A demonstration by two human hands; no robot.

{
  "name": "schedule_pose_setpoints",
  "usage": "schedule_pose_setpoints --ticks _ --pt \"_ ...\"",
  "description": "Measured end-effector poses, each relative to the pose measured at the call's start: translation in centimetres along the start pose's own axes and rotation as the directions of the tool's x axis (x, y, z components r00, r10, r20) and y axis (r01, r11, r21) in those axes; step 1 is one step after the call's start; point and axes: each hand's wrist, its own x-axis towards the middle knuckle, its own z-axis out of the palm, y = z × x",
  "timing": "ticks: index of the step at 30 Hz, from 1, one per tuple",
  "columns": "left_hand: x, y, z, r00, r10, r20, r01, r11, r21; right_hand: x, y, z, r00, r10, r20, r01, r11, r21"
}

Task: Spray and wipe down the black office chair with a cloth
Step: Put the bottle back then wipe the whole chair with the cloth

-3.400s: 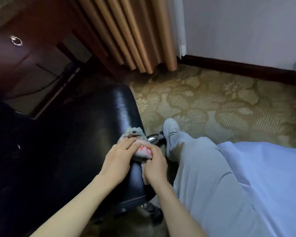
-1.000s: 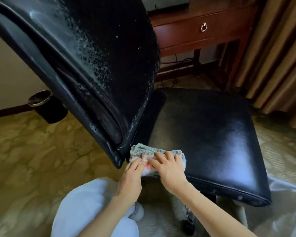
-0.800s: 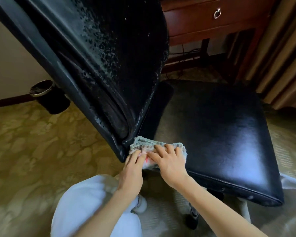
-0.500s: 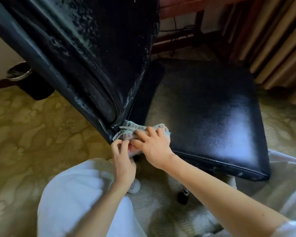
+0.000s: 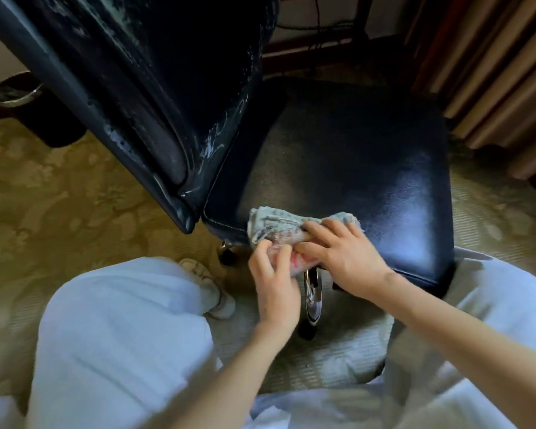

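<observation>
The black office chair's seat (image 5: 369,168) fills the middle of the head view, and its backrest (image 5: 155,75), speckled with spray droplets, leans over at the upper left. A grey cloth with red marks (image 5: 276,226) lies bunched over the seat's near edge. My left hand (image 5: 274,283) pinches the cloth's lower part below the edge, fingers curled. My right hand (image 5: 342,255) presses the cloth onto the seat with fingers spread and bent over it.
My knees in light blue trousers (image 5: 121,329) flank the chair's chrome base leg (image 5: 311,292). A black waste bin (image 5: 28,103) stands at the left on patterned carpet. Beige curtains (image 5: 492,72) hang at the right, and a wooden desk leg (image 5: 361,17) stands behind.
Both hands and the cloth have slid right along the seat's near edge, away from the backrest corner. The camera has tilted down and moved closer.
</observation>
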Motion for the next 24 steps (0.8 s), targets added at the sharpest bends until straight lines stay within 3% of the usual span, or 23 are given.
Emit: schedule_pose_setpoints --ticks 5,9,14,18,24 --pt "-2.6 5.6 3.5 0.996 0.031 0.085 -0.021 0.992 -0.126 -6.1 3.9 -1.0 0.995 0.097 0.007 -0.097 0.994 -0.045" --pt "-3.4 7.1 4.0 0.989 0.069 0.132 -0.052 0.99 -0.131 -8.7 5.2 -1.1 0.994 0.105 0.017 -0.103 0.99 -0.093" --pt "-1.8 3.8 2.4 0.973 0.178 0.15 -0.165 0.982 -0.091 -6.3 2.8 -1.1 0.991 0.131 -0.009 -0.131 0.987 -0.091" --pt "-0.3 -0.1 0.0 0.985 0.113 0.129 -0.104 0.992 -0.077 -2.2 -0.3 -1.2 0.994 0.105 0.017 -0.104 0.993 -0.06" --pt "2.7 -6.5 -3.5 0.999 -0.022 -0.025 0.021 0.999 -0.037 6.6 -5.4 -1.5 0.996 0.018 0.086 -0.01 0.996 -0.092"
